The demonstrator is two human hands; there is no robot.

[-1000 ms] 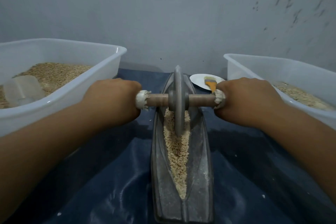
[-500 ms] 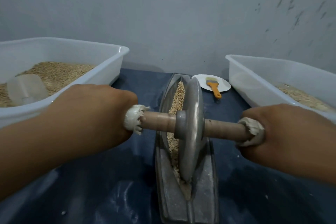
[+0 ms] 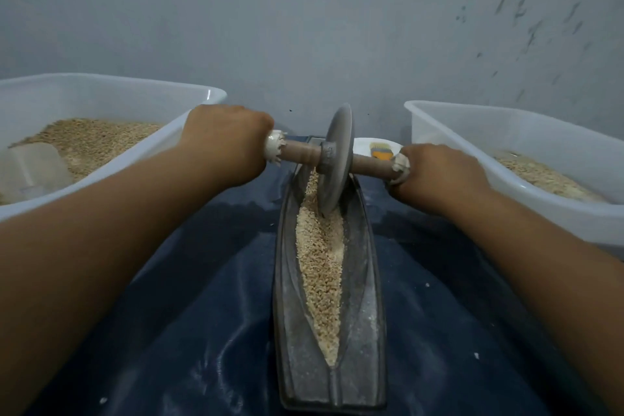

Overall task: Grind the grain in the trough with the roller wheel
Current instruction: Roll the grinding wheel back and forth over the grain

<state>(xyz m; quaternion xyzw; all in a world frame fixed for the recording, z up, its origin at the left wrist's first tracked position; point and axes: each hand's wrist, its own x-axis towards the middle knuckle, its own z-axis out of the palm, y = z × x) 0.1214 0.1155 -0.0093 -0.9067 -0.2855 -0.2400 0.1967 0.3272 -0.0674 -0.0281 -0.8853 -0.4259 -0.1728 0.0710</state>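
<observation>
Now both hands (left (image 3: 225,142), right (image 3: 439,176)) fisted around the axle ends, roller wheel (image 3: 334,159) between, low in the trough (image 3: 363,280).

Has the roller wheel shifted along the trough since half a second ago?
Yes. The roller wheel has rolled away from the person, from near the trough's close end to its far end by the white plate.
</observation>
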